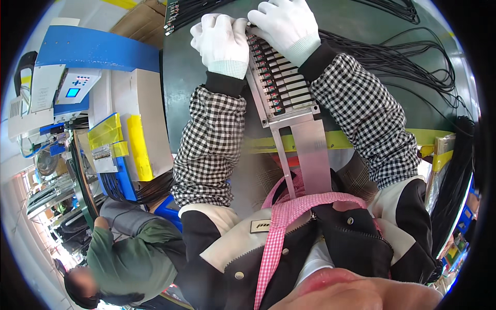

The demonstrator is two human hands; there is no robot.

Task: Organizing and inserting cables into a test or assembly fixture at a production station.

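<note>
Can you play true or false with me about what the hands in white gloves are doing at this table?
1. Both hands wear white gloves. True: the left hand and the right hand are both gloved.
2. The hands rest on a wooden bowl. False: they are at the far end of a long metal rack filled with rows of small connectors.
3. Black cables lie spread on the table to the right. True.
4. The sleeves are plain red. False: the sleeves are black-and-white checked.
5. Nobody else is around. False: another person in a green top is at the lower left.
</note>
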